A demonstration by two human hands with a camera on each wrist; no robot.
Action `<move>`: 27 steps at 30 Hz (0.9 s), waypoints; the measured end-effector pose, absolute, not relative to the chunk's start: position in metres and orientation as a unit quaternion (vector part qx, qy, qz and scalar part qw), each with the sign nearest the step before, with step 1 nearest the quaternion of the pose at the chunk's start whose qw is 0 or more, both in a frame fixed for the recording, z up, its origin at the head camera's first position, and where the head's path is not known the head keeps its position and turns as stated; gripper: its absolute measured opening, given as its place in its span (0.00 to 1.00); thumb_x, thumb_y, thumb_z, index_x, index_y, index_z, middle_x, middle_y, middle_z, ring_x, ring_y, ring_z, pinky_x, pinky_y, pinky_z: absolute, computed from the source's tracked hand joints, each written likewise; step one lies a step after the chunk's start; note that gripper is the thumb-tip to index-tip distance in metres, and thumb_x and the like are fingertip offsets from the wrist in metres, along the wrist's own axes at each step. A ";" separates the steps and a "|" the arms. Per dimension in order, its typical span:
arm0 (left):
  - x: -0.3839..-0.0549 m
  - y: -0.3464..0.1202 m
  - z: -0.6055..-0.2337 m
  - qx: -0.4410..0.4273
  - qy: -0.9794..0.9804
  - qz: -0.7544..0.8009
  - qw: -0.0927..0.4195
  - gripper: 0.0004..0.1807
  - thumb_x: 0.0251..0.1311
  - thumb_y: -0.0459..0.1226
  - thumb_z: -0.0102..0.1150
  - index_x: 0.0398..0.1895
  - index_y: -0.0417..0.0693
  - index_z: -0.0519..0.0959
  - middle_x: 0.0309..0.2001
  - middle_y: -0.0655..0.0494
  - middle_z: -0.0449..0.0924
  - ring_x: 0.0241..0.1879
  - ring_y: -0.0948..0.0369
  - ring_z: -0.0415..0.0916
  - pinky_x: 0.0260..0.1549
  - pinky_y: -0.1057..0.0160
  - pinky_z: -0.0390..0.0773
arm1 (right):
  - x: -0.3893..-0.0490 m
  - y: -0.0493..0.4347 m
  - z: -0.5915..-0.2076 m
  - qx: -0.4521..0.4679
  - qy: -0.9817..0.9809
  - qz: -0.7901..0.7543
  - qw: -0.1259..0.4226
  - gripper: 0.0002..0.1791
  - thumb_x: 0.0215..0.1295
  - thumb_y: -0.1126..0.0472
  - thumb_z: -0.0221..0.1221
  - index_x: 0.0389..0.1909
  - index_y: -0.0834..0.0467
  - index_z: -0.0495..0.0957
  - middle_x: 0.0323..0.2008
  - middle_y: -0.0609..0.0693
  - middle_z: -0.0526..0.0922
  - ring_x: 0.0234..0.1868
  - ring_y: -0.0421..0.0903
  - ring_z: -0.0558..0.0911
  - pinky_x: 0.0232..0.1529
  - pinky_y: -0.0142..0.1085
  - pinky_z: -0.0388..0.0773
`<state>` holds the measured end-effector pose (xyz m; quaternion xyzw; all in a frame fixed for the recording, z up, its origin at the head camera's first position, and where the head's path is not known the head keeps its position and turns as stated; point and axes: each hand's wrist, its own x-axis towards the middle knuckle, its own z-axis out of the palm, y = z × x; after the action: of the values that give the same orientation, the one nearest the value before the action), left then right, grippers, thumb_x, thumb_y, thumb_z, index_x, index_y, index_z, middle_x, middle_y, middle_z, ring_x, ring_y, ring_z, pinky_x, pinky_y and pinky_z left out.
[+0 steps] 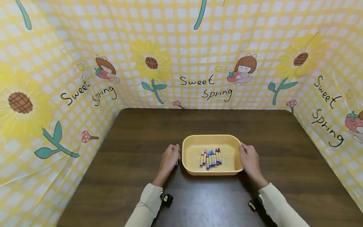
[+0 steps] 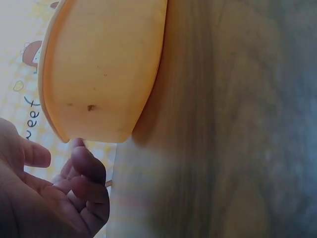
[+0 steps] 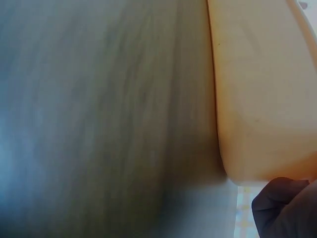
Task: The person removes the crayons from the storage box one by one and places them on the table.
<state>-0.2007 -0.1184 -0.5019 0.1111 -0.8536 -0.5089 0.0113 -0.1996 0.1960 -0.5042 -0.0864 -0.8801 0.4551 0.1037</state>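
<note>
A yellow plastic tray (image 1: 211, 172) with rounded corners stands on the dark wooden table. Several crayons (image 1: 211, 158) in blue, purple and pink shades lie side by side on its floor. My right hand (image 1: 250, 159) grips the tray's right rim, its thumb over the edge; in the right wrist view, curled fingers (image 3: 280, 198) are right at the tray's end. Beside the left end is my left hand (image 1: 170, 156), loosely curled and holding nothing. The left wrist view has its thumb apart from the bent fingers (image 2: 89, 163), with one fingertip close to the tray wall (image 2: 106, 74).
The brown table (image 1: 127, 135) is bordered at the back and sides by a yellow checked cloth (image 1: 195, 56) printed with flowers and lettering. Small dark devices are strapped on both wrists, the left camera (image 1: 166, 199) and the right camera (image 1: 255, 203).
</note>
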 end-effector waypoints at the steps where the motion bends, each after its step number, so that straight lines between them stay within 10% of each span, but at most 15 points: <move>1: -0.201 -0.120 -0.502 0.112 -0.852 -0.512 0.011 0.20 0.76 0.50 0.42 0.40 0.46 0.78 0.20 0.56 0.77 0.14 0.61 0.71 0.20 0.63 0.72 | -0.200 0.193 -0.504 -0.085 -0.879 0.458 0.104 0.25 0.78 0.56 0.46 0.66 0.66 0.74 0.53 0.67 0.78 0.55 0.61 0.76 0.57 0.52 0.71; 16: -0.195 -0.151 -0.502 0.133 -0.847 -0.513 0.044 0.21 0.76 0.48 0.41 0.49 0.41 0.78 0.22 0.53 0.82 0.16 0.60 0.74 0.25 0.63 0.73 | -0.203 0.158 -0.507 -0.049 -0.883 0.451 0.122 0.25 0.78 0.59 0.46 0.70 0.67 0.69 0.53 0.68 0.73 0.54 0.60 0.73 0.56 0.52 0.71; 22: -0.194 -0.161 -0.504 0.136 -0.848 -0.511 0.046 0.20 0.75 0.46 0.41 0.51 0.43 0.78 0.25 0.53 0.85 0.18 0.54 0.78 0.29 0.64 0.74 | -0.201 0.149 -0.505 -0.010 -0.916 0.379 0.134 0.27 0.80 0.56 0.45 0.74 0.61 0.65 0.67 0.64 0.67 0.56 0.63 0.77 0.48 0.57 0.77; 27: -0.193 -0.167 -0.506 0.134 -0.845 -0.516 0.040 0.19 0.74 0.43 0.42 0.51 0.43 0.79 0.27 0.53 0.85 0.18 0.56 0.77 0.26 0.64 0.74 | -0.203 0.143 -0.505 0.078 -0.929 0.325 0.157 0.27 0.79 0.57 0.47 0.72 0.67 0.65 0.78 0.63 0.57 0.70 0.68 0.65 0.68 0.66 0.59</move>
<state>-0.1933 -0.1669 -0.5058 0.1337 -0.8450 -0.5162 0.0404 -0.2031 0.1433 -0.5052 0.0782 -0.9292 0.3253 0.1567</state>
